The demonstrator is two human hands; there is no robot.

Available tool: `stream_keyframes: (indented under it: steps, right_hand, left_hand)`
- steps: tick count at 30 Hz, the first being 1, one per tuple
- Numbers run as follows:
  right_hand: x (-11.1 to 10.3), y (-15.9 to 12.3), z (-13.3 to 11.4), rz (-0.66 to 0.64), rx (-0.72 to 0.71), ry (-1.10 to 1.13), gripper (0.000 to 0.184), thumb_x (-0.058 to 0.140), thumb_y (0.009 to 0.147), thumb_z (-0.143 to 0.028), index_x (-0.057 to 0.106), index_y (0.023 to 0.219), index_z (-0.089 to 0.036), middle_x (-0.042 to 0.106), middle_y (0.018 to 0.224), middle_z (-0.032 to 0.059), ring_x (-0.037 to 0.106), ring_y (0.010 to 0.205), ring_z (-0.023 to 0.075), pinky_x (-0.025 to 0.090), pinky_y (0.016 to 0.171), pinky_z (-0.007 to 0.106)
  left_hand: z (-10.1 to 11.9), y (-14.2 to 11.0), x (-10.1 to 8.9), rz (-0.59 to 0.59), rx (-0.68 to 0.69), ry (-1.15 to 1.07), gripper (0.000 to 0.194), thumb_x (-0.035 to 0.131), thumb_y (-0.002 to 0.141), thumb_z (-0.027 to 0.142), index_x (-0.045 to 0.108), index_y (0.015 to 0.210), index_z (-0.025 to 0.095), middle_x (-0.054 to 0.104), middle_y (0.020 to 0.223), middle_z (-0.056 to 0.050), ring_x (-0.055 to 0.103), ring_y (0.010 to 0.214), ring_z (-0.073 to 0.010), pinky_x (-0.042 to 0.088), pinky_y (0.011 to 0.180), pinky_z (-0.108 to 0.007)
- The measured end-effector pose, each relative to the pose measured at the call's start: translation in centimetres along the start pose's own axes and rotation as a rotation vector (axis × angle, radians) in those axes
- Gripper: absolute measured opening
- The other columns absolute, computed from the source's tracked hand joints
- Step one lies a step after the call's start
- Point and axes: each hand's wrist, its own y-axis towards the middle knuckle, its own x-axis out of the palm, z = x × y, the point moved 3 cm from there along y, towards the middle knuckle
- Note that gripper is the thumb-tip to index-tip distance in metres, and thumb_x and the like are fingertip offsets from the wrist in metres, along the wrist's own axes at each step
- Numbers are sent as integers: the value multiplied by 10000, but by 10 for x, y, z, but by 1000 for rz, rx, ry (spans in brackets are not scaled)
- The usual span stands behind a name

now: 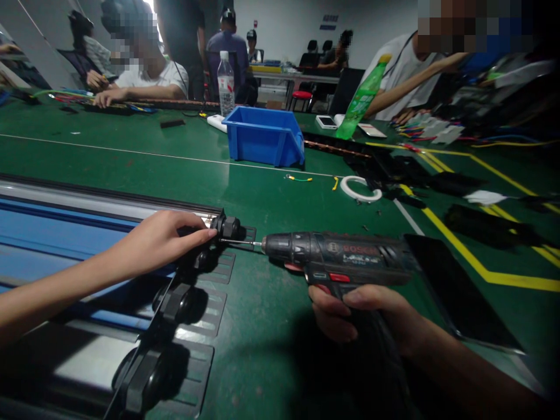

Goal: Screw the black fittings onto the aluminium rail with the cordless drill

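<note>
Right hand curled round drill | left hand at black fitting, grip unclear | yellow-lined green tabletop | people beyond

Single head-worn view, facing forward and down over green table; drill close, back wall far.

Right grip around drill, left grip near bit

Near the tabletop's far edge, I see a water bottle behind a blue bin. A green bottle stands by that edge too.
</note>
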Motion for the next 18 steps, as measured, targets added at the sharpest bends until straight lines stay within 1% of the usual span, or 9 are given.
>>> stream_keyframes:
  steps: [5,8,12,15,18]
  right_hand:
    - [1,-1,1,4,21,12,246,613,865,-398,541,834,-165,484,685,14,414,625,139,341,616,244]
    - [1,-1,0,7,14,12,234,615,865,-384,551,843,-160,488,695,16,416,627,140,344,620,250]
    - [0,-1,0,-8,20,-4,240,616,864,-388,543,841,-160,489,694,16,422,627,138,340,612,247]
    - [-2,-1,0,-12,-2,-10,248,616,858,-394,547,836,-157,496,698,19,424,623,136,355,616,247]
    - [-2,0,1,-12,-14,-12,236,612,859,-381,548,833,-155,497,697,18,426,618,134,366,621,249]
  left_hand:
    - [0,0,0,-2,9,0,368,554,986,492,746,872,200,713,756,6,608,660,-161,380,595,-250]
    - [0,0,0,-3,0,-5,374,553,985,503,751,887,202,730,792,-3,615,669,-166,388,600,-249]
    - [0,1,1,-3,2,-10,404,548,986,537,750,891,200,735,806,-4,626,684,-169,398,613,-250]
    - [0,0,1,-6,7,-6,454,526,989,577,743,881,192,725,780,-8,616,663,-171,394,609,-260]
    - [0,0,1,-5,7,-4,477,523,986,601,741,888,189,728,797,-17,631,688,-181,393,613,-266]
